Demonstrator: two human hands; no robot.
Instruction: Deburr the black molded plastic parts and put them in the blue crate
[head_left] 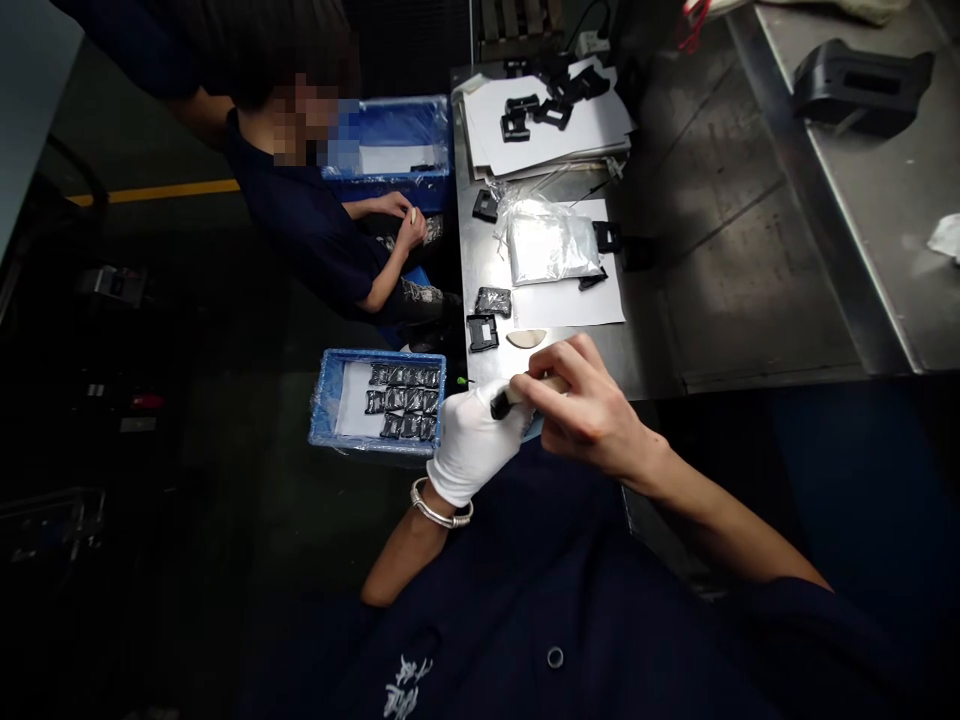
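Navy shirt (525,610) foremost; gloved left hand (472,445), bare right hand (592,410) pinch black-tipped stick (501,403); steel bench (480,240) beyond.

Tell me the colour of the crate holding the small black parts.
The crate is blue, seen best in the head view.

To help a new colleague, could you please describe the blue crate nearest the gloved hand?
At the near end of the steel workbench is the person's white-gloved left hand. Left of it sits a blue crate. Unlike the farther blue crate, it holds rows of bagged black parts on a white sheet.
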